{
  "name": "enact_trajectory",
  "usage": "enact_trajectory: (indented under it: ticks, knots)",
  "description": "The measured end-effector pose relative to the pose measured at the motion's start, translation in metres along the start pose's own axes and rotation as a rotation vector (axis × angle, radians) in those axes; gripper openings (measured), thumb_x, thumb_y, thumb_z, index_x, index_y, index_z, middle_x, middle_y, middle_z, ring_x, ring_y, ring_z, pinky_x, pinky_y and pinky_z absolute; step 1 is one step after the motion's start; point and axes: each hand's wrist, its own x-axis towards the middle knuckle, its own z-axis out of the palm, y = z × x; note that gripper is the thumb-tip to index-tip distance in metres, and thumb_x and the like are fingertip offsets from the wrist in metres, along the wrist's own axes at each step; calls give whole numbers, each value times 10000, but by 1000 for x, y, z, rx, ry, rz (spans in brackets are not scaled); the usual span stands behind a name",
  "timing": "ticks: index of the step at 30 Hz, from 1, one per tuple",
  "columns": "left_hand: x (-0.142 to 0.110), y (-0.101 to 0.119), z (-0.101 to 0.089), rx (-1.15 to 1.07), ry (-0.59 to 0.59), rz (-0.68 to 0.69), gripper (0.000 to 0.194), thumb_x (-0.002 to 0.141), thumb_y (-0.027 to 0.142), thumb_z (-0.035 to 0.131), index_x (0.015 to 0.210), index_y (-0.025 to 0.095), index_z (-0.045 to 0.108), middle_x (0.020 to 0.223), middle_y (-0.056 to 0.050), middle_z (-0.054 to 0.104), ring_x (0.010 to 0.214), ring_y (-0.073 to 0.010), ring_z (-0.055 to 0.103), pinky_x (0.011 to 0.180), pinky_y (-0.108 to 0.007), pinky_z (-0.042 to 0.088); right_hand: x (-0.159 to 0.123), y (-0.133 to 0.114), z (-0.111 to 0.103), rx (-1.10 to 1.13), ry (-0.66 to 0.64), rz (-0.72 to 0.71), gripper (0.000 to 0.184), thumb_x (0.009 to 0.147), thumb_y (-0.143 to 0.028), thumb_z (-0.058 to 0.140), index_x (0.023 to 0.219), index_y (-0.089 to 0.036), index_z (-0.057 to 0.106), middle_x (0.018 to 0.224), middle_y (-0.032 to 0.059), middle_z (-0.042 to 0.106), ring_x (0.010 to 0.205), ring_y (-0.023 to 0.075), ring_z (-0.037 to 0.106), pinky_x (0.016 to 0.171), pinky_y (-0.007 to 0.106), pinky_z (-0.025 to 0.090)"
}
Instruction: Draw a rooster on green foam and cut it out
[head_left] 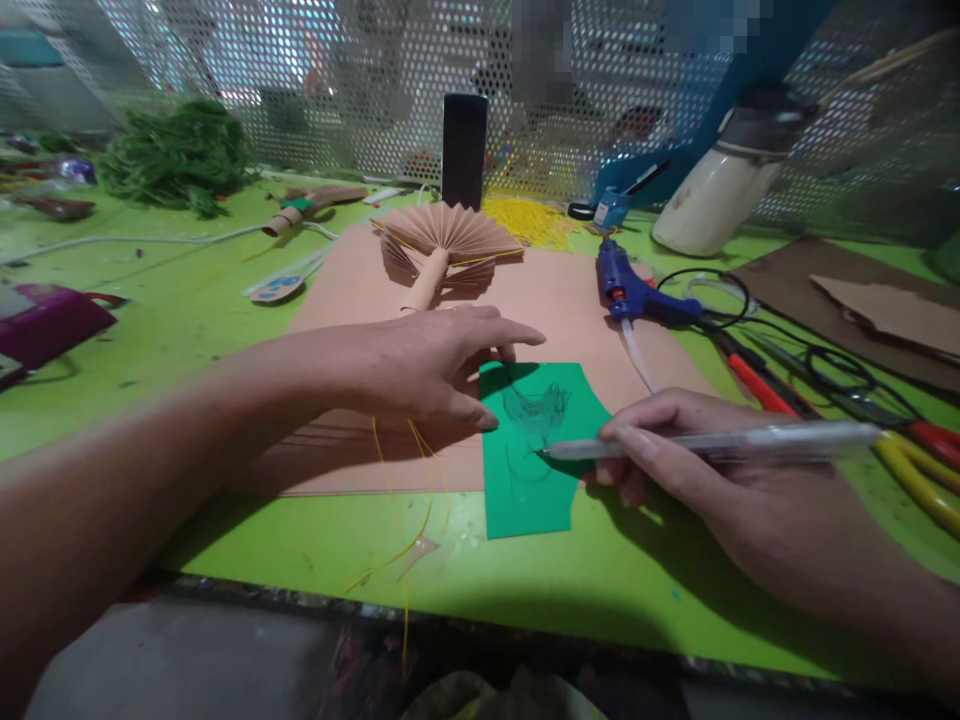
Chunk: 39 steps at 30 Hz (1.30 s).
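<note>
A green paper sheet (536, 450) with pen sketch lines lies at the front of a beige paper sheet (555, 300). My right hand (675, 460) is closed around a clear pen (712, 443), whose tip touches the green paper. My left hand (435, 365) rests flat with fingers stretched out, thumb and fingertips pressing the green paper's left edge. Thin yellow strands (409, 500) trail under my left hand toward the table's front edge.
A folded beige paper fan on a stick (446, 240) lies behind my hands. A blue glue gun (634, 290), red and yellow handled tools (900, 450), black cables and brown card sit on the right. Green shreds (180, 155), a black box (463, 150) and a perforated screen stand behind.
</note>
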Motion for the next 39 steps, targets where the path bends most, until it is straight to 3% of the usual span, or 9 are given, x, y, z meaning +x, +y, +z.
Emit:
enact_trajectory:
  ticks: [11,28,39]
  knots:
    - [0,-1,0,9,7,8,745,826,347,729,1509,220,461,1214,-81,619,1055,-219,584,915,-307,446,2,-1,3,42,50,10,273,1003,-389,601,789,-261,712,687,-35,729,595,105,639,601,189,542]
    - [-1,2,0,5,13,-1,767,815,301,781,1512,230,470,1235,-70,611,1043,-194,602,892,-270,474,0,0,1,6,10,-42,269,1008,-453,616,836,-283,734,736,-38,751,633,108,653,613,194,516]
    - [0,1,1,26,13,13,755,820,317,778,1506,234,475,1232,-72,613,1087,-206,593,934,-294,473,-1,-5,0,-44,-3,37,319,991,-527,596,861,-275,741,762,-28,755,655,117,657,616,214,513]
